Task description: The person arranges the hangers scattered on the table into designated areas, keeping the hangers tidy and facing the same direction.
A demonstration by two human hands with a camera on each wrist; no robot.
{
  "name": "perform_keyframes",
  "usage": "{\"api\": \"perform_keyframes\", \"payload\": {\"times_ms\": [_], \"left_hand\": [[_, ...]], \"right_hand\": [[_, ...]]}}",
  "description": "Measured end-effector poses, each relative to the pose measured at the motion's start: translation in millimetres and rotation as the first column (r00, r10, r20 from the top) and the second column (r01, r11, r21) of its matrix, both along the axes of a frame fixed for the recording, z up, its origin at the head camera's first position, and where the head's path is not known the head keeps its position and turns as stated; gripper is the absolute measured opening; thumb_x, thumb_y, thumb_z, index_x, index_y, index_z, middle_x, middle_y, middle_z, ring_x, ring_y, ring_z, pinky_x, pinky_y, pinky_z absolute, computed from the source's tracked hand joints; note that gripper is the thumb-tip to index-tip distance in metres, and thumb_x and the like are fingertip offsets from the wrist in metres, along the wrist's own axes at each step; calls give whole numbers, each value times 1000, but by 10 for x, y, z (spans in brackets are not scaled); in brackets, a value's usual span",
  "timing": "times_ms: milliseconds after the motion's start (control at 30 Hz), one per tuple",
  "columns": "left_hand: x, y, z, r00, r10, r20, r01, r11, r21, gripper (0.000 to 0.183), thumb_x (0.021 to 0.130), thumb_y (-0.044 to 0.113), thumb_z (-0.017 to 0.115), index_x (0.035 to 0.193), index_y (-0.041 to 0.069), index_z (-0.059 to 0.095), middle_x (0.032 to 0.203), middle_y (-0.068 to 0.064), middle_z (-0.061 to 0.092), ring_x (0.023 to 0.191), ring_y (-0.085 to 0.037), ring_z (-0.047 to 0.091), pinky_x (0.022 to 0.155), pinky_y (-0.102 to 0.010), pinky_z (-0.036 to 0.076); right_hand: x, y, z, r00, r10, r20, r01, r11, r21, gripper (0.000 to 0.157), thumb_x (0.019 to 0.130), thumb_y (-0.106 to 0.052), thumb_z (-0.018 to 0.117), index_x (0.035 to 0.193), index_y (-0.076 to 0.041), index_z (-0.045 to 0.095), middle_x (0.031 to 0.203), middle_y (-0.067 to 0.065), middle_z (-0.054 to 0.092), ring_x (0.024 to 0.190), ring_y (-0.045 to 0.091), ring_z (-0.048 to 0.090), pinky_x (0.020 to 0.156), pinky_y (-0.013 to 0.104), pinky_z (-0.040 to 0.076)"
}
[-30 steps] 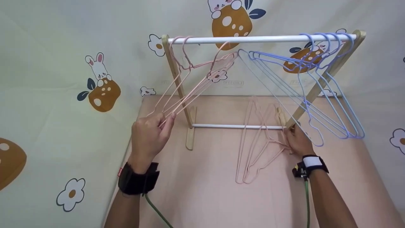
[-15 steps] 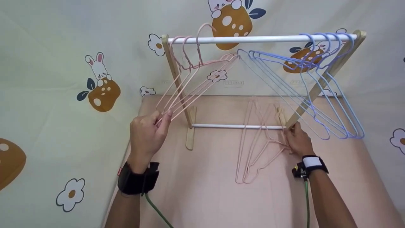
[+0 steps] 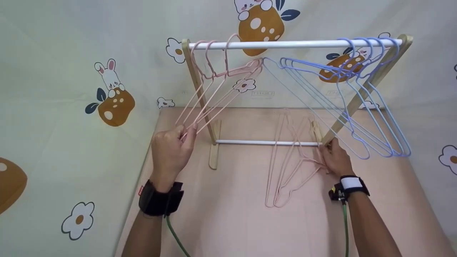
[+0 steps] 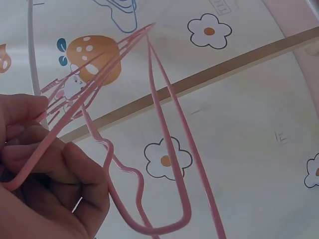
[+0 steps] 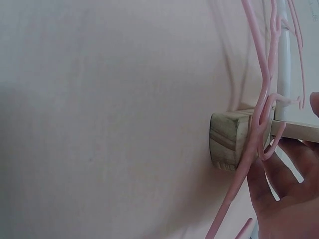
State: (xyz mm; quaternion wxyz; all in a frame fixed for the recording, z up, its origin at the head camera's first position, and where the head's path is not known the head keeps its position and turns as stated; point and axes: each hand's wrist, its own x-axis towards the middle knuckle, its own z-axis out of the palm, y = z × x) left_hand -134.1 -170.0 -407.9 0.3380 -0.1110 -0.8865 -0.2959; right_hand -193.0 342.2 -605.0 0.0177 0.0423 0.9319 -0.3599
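My left hand (image 3: 171, 151) grips a pink wire hanger (image 3: 226, 60) by its lower corner, fingers curled around the wire. This hanger's hook loops over the white top bar (image 3: 285, 44) of a small clothes rack, its crown slightly above the bar. Two other pink hangers (image 3: 210, 59) hang just left of it. In the left wrist view, pink wires (image 4: 172, 149) cross beside the curled fingers. My right hand (image 3: 336, 159) holds the rack's right wooden post (image 3: 351, 103) low down, near its wooden foot (image 5: 229, 142).
Several blue hangers (image 3: 353, 46) hang at the bar's right end. More pink hangers (image 3: 303, 159) lie across the lower white bar (image 3: 246, 142), close to the right hand. Patterned cloth (image 3: 117, 153) covers the walls behind and left.
The held pink hanger's hook rose from beneath the top bar to above it, then came down slightly over it. The left hand shifted a little; the right hand stayed on the post.
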Motion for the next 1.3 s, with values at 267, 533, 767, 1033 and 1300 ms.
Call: {"api": "perform_keyframes", "payload": {"times_ms": [267,533,767,1033,1300], "left_hand": [[65,26,-60,999,43,-23,-45,998,-53,47,103,22,76,65,7,52,56,1,41,50,-19,35,51,-34,25],[102,87,-145,994,63,-84,-70,994,-87,35,99,18,78,73,4,60,60,-4,50,53,-23,45,52,-35,30],[102,112,-155,990,91,-103,-107,982,-156,34,100,18,78,72,3,65,59,-6,52,50,-24,44,50,-36,31],[90,110,-166,992,86,-96,-103,975,-197,35,101,21,76,73,3,66,60,-6,55,51,-24,48,48,-37,36],[92,103,-160,985,109,-134,-139,961,-239,30,97,25,82,82,1,69,67,-8,59,54,-26,47,49,-39,36]], "right_hand": [[-15,17,-36,1000,6,20,-6,1000,3,61,118,-42,43,157,4,34,157,40,48,143,61,47,115,74,36],[-12,47,-55,1000,15,-4,-16,1000,-6,59,117,-42,43,155,3,36,155,40,50,141,62,48,113,75,37],[-16,29,-37,999,26,-38,-26,1000,-17,58,117,-35,47,161,2,35,156,40,50,141,63,49,114,74,37],[-43,42,-73,999,37,11,-36,997,-71,72,118,-39,45,175,-3,17,166,37,39,152,61,35,124,71,26],[-16,54,-60,1000,28,-14,-28,1000,-4,57,117,-39,46,155,4,36,154,42,50,137,66,49,111,77,39]]}}
